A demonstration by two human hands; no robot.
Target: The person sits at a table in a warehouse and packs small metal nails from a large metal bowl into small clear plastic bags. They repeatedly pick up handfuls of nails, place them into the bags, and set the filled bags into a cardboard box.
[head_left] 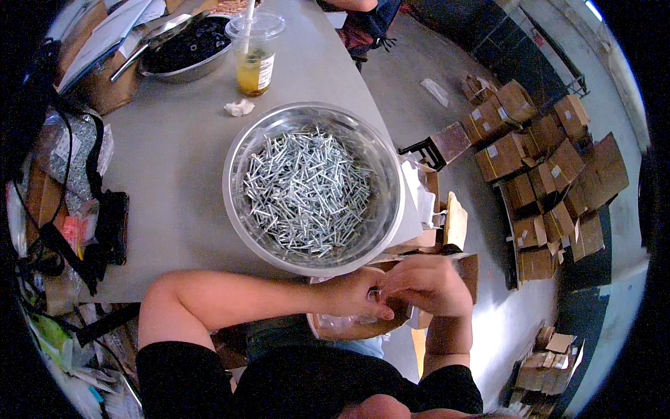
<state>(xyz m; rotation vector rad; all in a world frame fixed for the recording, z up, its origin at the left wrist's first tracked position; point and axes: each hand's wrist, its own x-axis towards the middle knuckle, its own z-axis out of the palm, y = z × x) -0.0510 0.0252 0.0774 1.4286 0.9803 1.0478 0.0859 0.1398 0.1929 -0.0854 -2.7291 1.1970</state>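
Observation:
A large clear bowl (pixel 234 209) full of loose silver screws (pixel 307 188) stands at the table's near right corner. Just below its near rim, my left hand (pixel 354 292) is closed, with a small shiny bit of metal (pixel 374 295) showing at its fingers; its kind is too small to tell. My right hand (pixel 434 285) is bent over beside it, fingertips pinched together close to the left hand's fingers. Whatever the right fingertips hold is hidden. Under both hands is an open cardboard box (pixel 359 328) with clear plastic lining inside.
On the grey table (pixel 167 167) are a lidded drink cup (pixel 255 66) with a straw, a crumpled tissue (pixel 239 107) and a metal basin (pixel 185 73) of dark items. Bags and cables crowd the left edge. Stacked cartons (pixel 537 153) stand on the floor at right; part of another person shows at the top.

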